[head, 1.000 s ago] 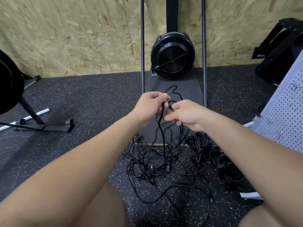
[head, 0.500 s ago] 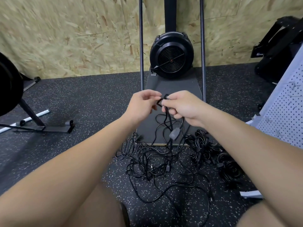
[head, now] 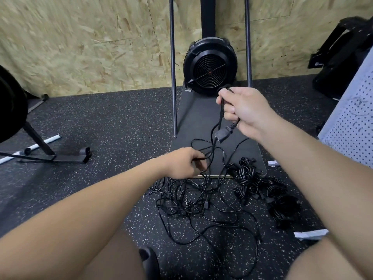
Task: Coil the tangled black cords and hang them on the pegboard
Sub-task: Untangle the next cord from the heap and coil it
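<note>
Cord (head: 213,146) being worked: black, runs from the right hand (head: 245,110) down to the left hand (head: 184,163), then drops into the loose tangle (head: 193,201) on the floor below both grips. Right hand is clenched around the cord's upper end, held up in front of the fan housing (head: 210,66); the plug (head: 223,133) dangles just under that fist. Left hand is lower and nearer the body, fingers pinched on a lower stretch of what looks like the same cord, just above the tangle.

Right of the tangle, below the right forearm: darker bunches of cord (head: 248,176) on the floor, looks like already bundled, can't confirm. Pegboard (head: 351,126) leans at far right, beyond the right wrist. No cords visibly hung on the part in frame.

Judgement: early stage, feeding out length to start a coil.

Risks:
- Strand passes through other loops in the pile. Pulling up hard probably cinches a knot or drags the whole pile along.
- Plug swinging free under the fist could snag a neighbouring loop.
- Left pinch may be on more than one strand; can't tell. If so, coil picks up a second cord.
- Pile lies against the edge of the black base plate (head: 201,122); a loop could catch there.
</note>
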The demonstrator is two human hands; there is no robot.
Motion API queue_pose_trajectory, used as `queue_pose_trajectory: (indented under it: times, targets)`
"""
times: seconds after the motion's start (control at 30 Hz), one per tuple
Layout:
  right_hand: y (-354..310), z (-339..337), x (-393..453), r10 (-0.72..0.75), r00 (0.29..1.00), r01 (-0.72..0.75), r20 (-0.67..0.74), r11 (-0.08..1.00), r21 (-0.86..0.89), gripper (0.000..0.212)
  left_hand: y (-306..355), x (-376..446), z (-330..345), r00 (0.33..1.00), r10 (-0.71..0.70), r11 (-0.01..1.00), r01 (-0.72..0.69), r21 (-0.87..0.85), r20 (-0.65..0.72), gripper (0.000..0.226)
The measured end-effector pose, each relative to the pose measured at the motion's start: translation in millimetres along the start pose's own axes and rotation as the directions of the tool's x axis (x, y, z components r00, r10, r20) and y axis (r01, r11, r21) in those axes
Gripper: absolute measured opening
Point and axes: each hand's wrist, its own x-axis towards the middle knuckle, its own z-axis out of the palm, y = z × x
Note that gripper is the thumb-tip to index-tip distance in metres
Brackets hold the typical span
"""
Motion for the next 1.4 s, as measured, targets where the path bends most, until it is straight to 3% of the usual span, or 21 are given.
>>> queue_pose_trajectory:
  times: [0.07,0.13,0.27,0.4,0.5,0.67,0.83,0.93,1.17,1.27,1.4]
  targets:
    - [3.8,-3.2,0.4,0.026,0.999,-0.027,-0.033,1.0,-0.015,0.017,-6.1,3.7,2.5,0.993,0.021,0.994,-0.009,0.105,-0.112,0.022]
    - [8.2,-6.6,1.5,0.06,0.996,-0.063,-0.059,0.997,-0.047,0.017,-8.8,6.2,1.5,0.989,0.047,0.989,-0.025,0.148,-0.142,0.008]
    - [22.8,-19.1,8.1,0.174,0.975,-0.199,-0.14,0.959,-0.201,0.019,-8.1,9.7,-2.2,0.981,0.046,0.99,-0.019,0.143,-0.19,0.015]
    - [36.7,-30.4,8.5,0.163,0.964,-0.253,-0.21,0.805,-0.536,0.034,-2.1,14.4,-14.6,0.908,-0.001,0.993,-0.049,-0.108,-0.418,0.018]
    - [36.9,-29.5,4.4,0.115,0.98,-0.191,-0.16,0.752,-0.631,0.046,5.2,15.4,-24.7,0.861,-0.064,0.929,-0.134,-0.346,-0.505,0.016]
    - [40.4,-5.8,-8.1,0.224,0.973,-0.106,0.059,0.655,-0.748,0.017,22.6,16.6,-42.1,0.792,-0.121,0.795,-0.284,-0.537,-0.599,0.014]
    - [50.2,18.1,-27.6,0.286,0.929,-0.029,0.236,0.691,-0.722,0.017,32.4,22.6,-48.9,0.78,-0.134,0.73,-0.339,-0.593,-0.611,0.015]
    - [51.5,23.0,-33.8,0.255,0.935,0.008,0.245,0.677,-0.736,0.005,34.8,26.8,-49.5,0.775,-0.156,0.687,-0.361,-0.631,-0.613,0.013]
    - [51.2,30.6,-34.9,0.226,0.944,0.012,0.239,0.703,-0.711,0.02,32.8,27.3,-51.8,0.763,-0.167,0.663,-0.382,-0.644,-0.625,0.018]
    - [45.2,29.5,-28.9,0.157,0.977,-0.014,0.142,0.717,-0.697,0.028,22.2,26.0,-53.4,0.756,-0.115,0.775,-0.338,-0.534,-0.645,0.035]
    - [22.2,23.8,-11.6,0.01,1.0,-0.004,0.011,0.916,-0.402,0.015,1.6,24.0,-45.2,0.808,-0.02,0.938,-0.189,-0.29,-0.588,0.06]
